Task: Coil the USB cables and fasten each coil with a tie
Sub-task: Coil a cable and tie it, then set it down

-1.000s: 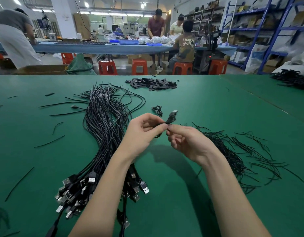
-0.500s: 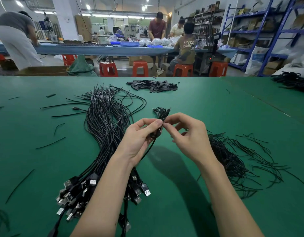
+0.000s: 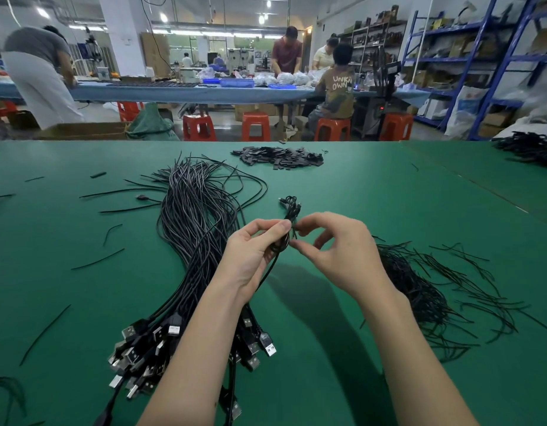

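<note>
The coil now stands folded up above the worktop at centre, its plug no longer poking out at 12 o'clock. The left hand grips it; the right hand pinches something at its waist, probably the tie. Fastening looks under way.

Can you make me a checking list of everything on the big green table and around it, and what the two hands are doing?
Surface: green table, covered in a mat.
Job's things: small coiled cable held up between both hands; pile of black ties on the right.
Clutter: stray ties scattered on the left; heap of flat black pieces at the far edge.
Grippers: left hand grips the coil; right hand pinches at its middle.
Cables: big uncoiled cable bundle, USB plugs nearest the camera.
Surroundings: people at a long blue table, orange stools, blue shelves.
</note>
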### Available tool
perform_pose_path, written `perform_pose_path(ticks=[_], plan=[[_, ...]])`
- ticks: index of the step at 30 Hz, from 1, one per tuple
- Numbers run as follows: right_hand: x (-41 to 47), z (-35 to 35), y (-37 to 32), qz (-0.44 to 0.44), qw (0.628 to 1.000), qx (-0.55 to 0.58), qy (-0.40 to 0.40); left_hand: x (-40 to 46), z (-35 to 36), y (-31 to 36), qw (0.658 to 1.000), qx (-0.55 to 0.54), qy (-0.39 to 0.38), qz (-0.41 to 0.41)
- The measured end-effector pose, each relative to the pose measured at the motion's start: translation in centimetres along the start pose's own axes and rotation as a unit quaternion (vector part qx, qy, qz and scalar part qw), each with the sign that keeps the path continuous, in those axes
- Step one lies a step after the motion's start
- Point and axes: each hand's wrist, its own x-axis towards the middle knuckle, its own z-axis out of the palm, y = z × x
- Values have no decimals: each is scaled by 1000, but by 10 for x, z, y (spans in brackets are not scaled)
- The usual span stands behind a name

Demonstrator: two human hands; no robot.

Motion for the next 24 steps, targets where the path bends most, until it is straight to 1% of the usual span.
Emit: perform_pose_path(ticks=[2, 3, 4, 5, 6, 7, 8, 9, 10, 11, 12, 13, 14, 15, 16, 19, 20, 22, 23, 24], plan=[[-1, 5, 0, 25, 997, 67, 20, 0, -1, 0, 1000, -5, -1, 1], [-1, 6, -1, 59, 991, 121, 23, -1, -1, -1, 1000, -5, -6, 4], [-1, 7, -2, 113, 974, 194, 12, -1, -1, -1, 1000, 0, -12, 7], [1, 7, -2, 193, 938, 288, -9, -2, 1, -1, 1000, 9, -19, 13], [2, 7, -5, 288, 866, 406, -49, -3, 2, -2, 999, 23, -25, 18], [2, 8, -8, 374, 766, 515, -86, -3, 4, -2, 999, 35, -30, 23], [1, 8, -9, 430, 684, 580, -103, -4, 5, -3, 998, 44, -31, 25], [1, 9, -8, 444, 658, 598, -110, -4, 4, -3, 998, 49, -27, 25], [0, 10, -6, 422, 695, 571, -115, -3, 3, -3, 998, 48, -19, 23], [-1, 11, -3, 367, 777, 500, -106, -3, 2, -3, 999, 44, -8, 19], [-3, 11, 0, 292, 864, 402, -80, -3, 1, -3, 999, 39, 4, 16], [-4, 9, 4, 204, 936, 285, -45, -2, 0, -2, 999, 35, 13, 15], [-5, 8, 8, 118, 977, 180, -14, -1, -1, -1, 999, 33, 19, 14], [-6, 8, 12, 47, 993, 106, 5, -1, 0, -1, 999, 32, 20, 12], [-6, 8, 14, 2, 998, 60, 20, 0, 0, 0, 999, 32, 20, 8], [-8, 8, 16, -58, 996, 12, 66, -2, 1, 0, 999, 33, 17, 1], [-8, 9, 16, -63, 995, 16, 79, -2, 1, -1, 999, 32, 17, 1], [-7, 11, 15, -33, 993, 64, 93, -2, 0, 0, 999, 32, 16, 2], [-6, 12, 13, 5, 990, 107, 90, -1, 0, 0, 999, 34, 16, 6], [-4, 14, 11, 63, 981, 166, 75, -1, 0, 0, 999, 39, 15, 13]])
